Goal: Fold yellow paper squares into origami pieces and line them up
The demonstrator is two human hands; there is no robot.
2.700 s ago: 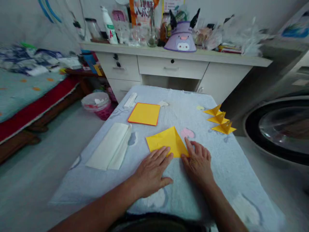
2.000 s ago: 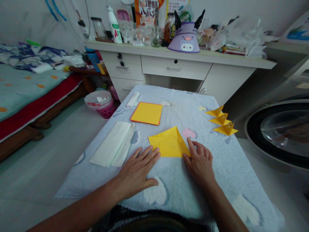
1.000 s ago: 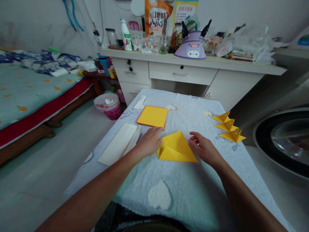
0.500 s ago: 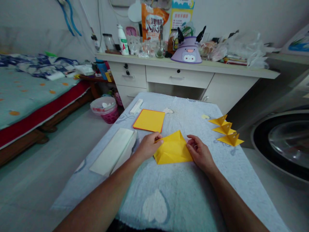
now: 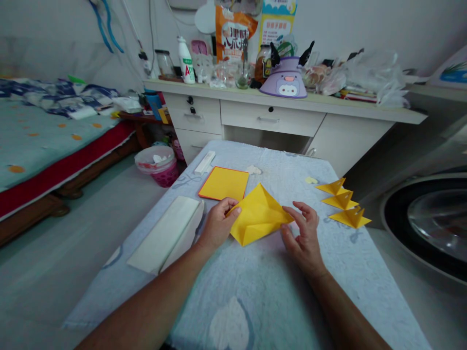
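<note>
A creased sheet of yellow origami paper [image 5: 257, 214] is held just over the cloth-covered table. My left hand [image 5: 220, 219] pinches its left corner between thumb and fingers. Around the right corner, my right hand [image 5: 302, 231] has thumb and fingers spread apart; the corner lies between them without a visible grip. Behind the left hand lies a stack of square yellow paper [image 5: 225, 182] with red edges showing. Several folded yellow paper pieces [image 5: 349, 217] stand in a row at the table's right side.
A white paper packet [image 5: 168, 233] lies left of my left arm, and a small white box [image 5: 205, 163] is near the far left edge. Beyond the table stands a white desk [image 5: 272, 114] crowded with jars, bags and a purple visor [image 5: 286, 78]. A pink bin [image 5: 160, 167] is on the floor.
The yellow sheet has turned, its far corner now pointing more to the left and away. My right hand's fingers have spread apart and shifted slightly right; the left keeps its pinch.
</note>
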